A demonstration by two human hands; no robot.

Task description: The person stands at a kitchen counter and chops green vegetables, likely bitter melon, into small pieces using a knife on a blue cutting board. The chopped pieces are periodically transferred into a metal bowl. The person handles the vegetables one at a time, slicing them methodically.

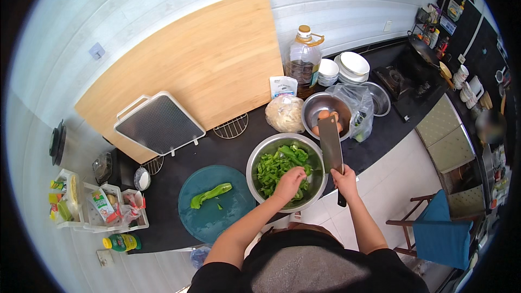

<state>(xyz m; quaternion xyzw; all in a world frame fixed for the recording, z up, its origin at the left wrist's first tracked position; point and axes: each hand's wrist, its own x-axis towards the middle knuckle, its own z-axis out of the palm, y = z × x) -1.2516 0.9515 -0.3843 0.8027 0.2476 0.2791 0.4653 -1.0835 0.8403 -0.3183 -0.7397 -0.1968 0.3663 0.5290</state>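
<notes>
The cleaver (330,144) is in the right hand (346,180), fingers wrapped tight round the dark handle at the counter's (179,163) front edge. Its long axis runs near straight away from the person, tilted slightly left, blade tip pointing out toward the egg bowl (320,106); the broad flat of the blade hangs over the right rim of the steel bowl (255,157), and I cannot tell whether it touches the rim. The left hand (288,183) is down in that bowl among the cut pepper pieces (277,165), fingers curled in a loose grab on some of them. The chief risk, as I judge it, is the closeness of the two hands: a sideways swing of the blade could nick the left knuckles, or knock the bowl off the counter's edge, since the bowl already overhangs it. The blade tip could also clip the eggs or the plastic bag (358,103) beside them. One whole green pepper (210,194) lies on the round teal board (211,222), well left of the hands, pointing up to the right.
</notes>
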